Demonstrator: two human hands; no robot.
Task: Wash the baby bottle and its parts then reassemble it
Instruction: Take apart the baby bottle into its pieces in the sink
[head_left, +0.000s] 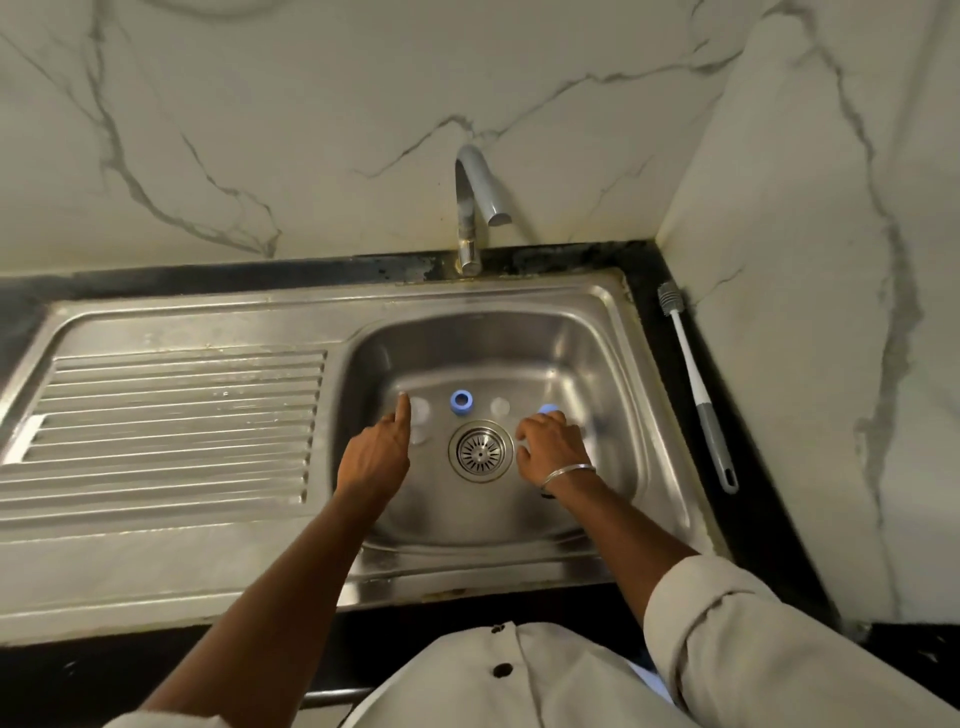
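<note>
Sink set in counter, basin at the right end, drainboard to its left. Faucet on the back edge of the sink, behind the basin, spout over it. Bottle brush lies on the counter's right edge strip, between sink and side wall, running front to back. Drain mid basin floor. Collar ring just behind the drain. Left part behind-left of the drain, small part behind-right. Far-right part beyond the right hand, contact unclear. Left hand in the basin left of the drain, forefinger beside the left part; right hand right of the drain.
</note>
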